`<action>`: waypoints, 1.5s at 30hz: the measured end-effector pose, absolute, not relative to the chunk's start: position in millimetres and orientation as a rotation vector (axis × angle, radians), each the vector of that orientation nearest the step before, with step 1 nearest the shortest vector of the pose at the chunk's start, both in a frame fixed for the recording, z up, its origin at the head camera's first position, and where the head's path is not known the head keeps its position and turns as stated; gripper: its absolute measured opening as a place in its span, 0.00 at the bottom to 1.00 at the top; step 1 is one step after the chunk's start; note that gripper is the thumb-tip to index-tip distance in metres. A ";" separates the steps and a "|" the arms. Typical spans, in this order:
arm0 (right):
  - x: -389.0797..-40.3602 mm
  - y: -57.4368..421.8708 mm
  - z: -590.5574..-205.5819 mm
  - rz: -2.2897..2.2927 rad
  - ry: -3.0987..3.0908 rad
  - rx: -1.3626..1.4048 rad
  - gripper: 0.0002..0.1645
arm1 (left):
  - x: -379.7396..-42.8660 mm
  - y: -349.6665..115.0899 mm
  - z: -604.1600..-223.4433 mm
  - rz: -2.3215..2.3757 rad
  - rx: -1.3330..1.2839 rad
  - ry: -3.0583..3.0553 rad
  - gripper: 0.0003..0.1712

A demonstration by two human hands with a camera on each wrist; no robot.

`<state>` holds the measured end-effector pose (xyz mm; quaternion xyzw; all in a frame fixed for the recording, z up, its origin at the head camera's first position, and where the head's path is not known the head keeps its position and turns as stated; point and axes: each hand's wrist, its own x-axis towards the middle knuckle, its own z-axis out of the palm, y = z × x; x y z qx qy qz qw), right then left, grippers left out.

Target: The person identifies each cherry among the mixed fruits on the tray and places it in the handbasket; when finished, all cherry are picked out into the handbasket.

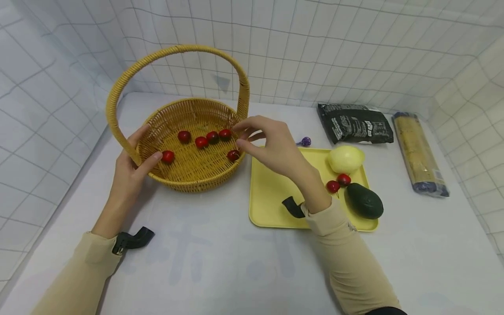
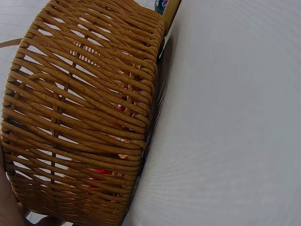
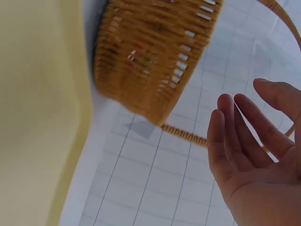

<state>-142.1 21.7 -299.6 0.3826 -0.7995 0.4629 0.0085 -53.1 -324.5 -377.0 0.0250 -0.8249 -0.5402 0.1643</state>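
Note:
My left hand (image 1: 131, 175) grips the left rim of a yellow wicker basket (image 1: 197, 187) with a tall arched handle, thumb inside and fingers around the outside. Several dark red cherries (image 1: 201, 142) lie spread over the basket's floor. One cherry (image 1: 233, 155) rests by the right wall, just below my right fingertips. My right hand (image 1: 275, 144) hovers at the basket's right rim, fingers loosely bent. In the right wrist view its palm holds nothing, with thumb and fingers apart. The left wrist view shows mostly the basket's woven side (image 2: 80, 113), with red showing through the gaps.
Right of the basket lies a yellow tray (image 1: 271, 205) holding a lemon (image 1: 345, 159), two cherries (image 1: 344, 180) and an avocado (image 1: 364, 201). Behind it are a purple lollipop (image 1: 305, 141) and a black packet (image 1: 356, 124). A pack of dry noodles (image 1: 419, 151) lies far right.

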 end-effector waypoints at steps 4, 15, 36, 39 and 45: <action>-142.3 41.8 -303.5 1.420 -2.542 1.167 0.15 | -52.6 -324.8 -375.1 -1.537 0.072 -2.350 0.40; -134.6 93.7 -310.9 1.432 -2.635 1.129 0.13 | -52.0 -325.9 -377.8 -1.514 0.082 -2.376 0.41; -115.0 172.0 -319.3 1.304 -2.770 0.962 0.19 | -52.2 -326.4 -377.8 -1.529 0.050 -2.354 0.40; -115.9 184.0 -320.3 1.272 -2.792 0.971 0.19 | -52.0 -326.5 -377.7 -1.534 0.048 -2.351 0.41; -120.6 201.1 -321.7 1.184 -2.896 1.004 0.21 | -52.1 -327.0 -377.5 -1.526 0.047 -2.354 0.41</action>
